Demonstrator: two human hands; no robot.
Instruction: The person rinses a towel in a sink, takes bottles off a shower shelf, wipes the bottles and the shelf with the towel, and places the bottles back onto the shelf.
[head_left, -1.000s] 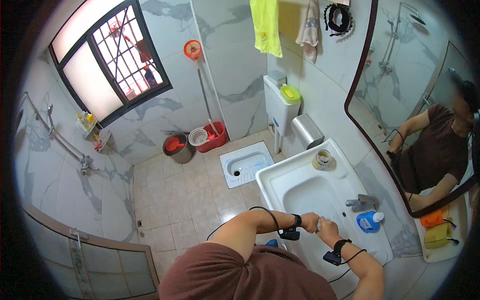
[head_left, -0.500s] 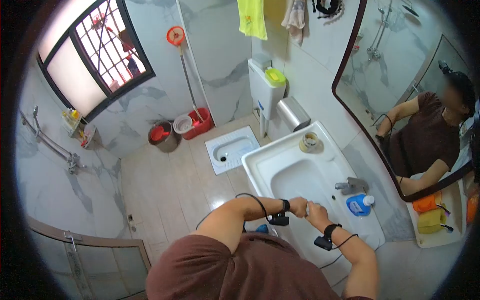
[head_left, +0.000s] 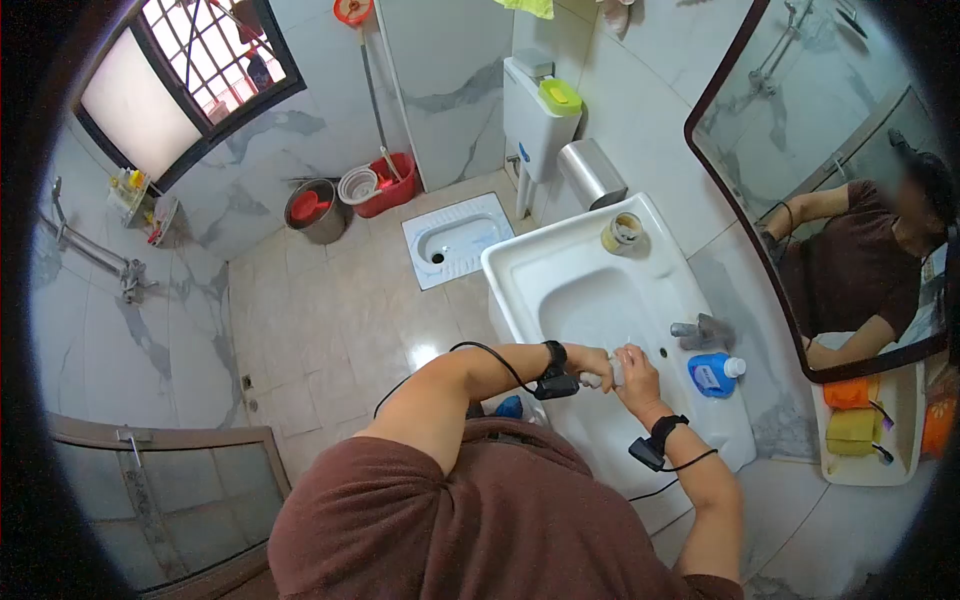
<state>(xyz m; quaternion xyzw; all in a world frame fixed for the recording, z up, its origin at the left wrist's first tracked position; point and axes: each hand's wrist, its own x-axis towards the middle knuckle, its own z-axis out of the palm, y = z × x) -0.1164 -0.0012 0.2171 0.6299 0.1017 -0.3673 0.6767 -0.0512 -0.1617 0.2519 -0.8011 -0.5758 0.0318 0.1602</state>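
Observation:
Over the white sink (head_left: 520,280) my left hand (head_left: 590,366) and my right hand (head_left: 637,378) are close together. Between them is a small whitish object (head_left: 604,376), partly hidden by the fingers; what it is cannot be made out. The fingers of both hands are bent round it. A blue bottle with a white cap (head_left: 713,375) stands on the sink's edge right of my right hand, beside the grey faucet (head_left: 703,332). A glass jar (head_left: 622,233) stands at the sink's far end.
A large mirror (head_left: 850,200) hangs at the right. Below it a cream tray (head_left: 900,440) holds an orange packet and a yellow-green packet. Beyond the sink are a squat toilet (head_left: 458,241), a metal bucket (head_left: 318,222) and a red basin (head_left: 388,195).
The view has tilted downward. My hands have parted slightly, and more of the whitish object shows between them.

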